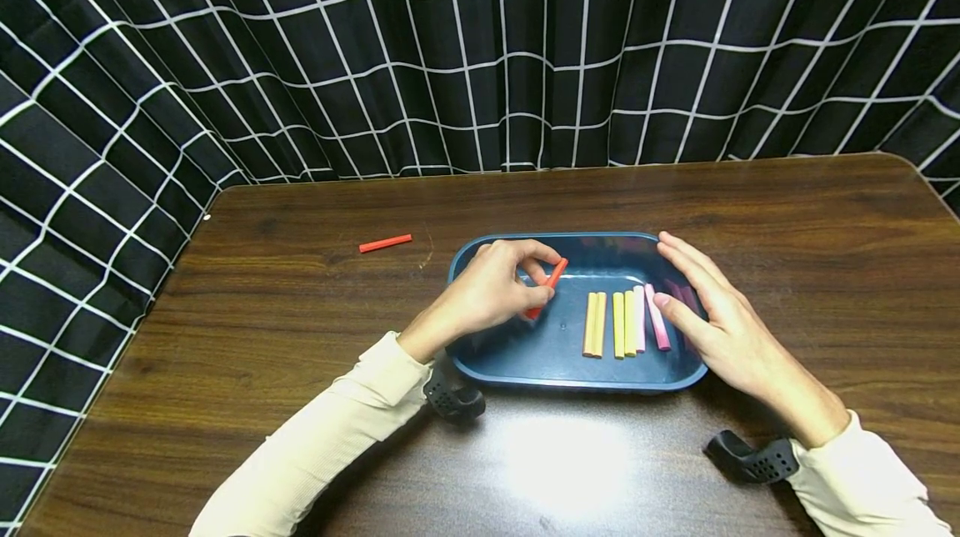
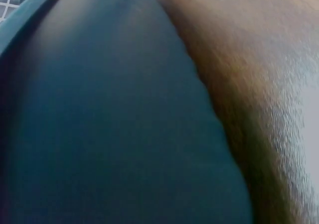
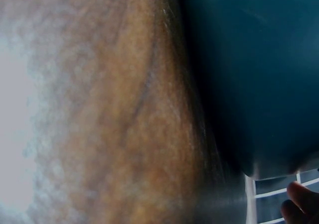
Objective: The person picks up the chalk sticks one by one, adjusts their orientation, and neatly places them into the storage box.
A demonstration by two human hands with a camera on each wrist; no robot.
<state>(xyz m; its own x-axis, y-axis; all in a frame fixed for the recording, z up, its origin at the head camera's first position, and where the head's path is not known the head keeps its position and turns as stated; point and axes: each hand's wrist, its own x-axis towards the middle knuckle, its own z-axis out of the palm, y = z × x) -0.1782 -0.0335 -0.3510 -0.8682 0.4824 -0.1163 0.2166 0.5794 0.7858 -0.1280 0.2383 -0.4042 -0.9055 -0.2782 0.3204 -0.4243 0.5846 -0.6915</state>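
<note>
Over the left half of a blue plastic tray (image 1: 517, 362), my left hand (image 1: 491, 283) pinches a slanting red chalk stick (image 1: 557, 270) between thumb and fingers. My right hand (image 1: 723, 328) lies at the tray's right rim, its fingers extended and holding nothing. Inside the tray, two orange-yellow chalk sticks (image 1: 594, 325) lie side by side. To their right are two yellow sticks (image 1: 624, 324), a pale pink stick (image 1: 639, 318) and a tilted pink stick (image 1: 657, 318). The left wrist view holds mostly the blurred tray wall (image 2: 124, 124); the right wrist view catches dark fingertips (image 3: 299, 196) at its corner.
Another red chalk stick (image 1: 386, 243) lies on the brown wooden table (image 1: 300, 303), left of the tray. A black curtain with white grid lines (image 1: 450, 62) hangs behind the table and along its left side. Glare brightens the table's front.
</note>
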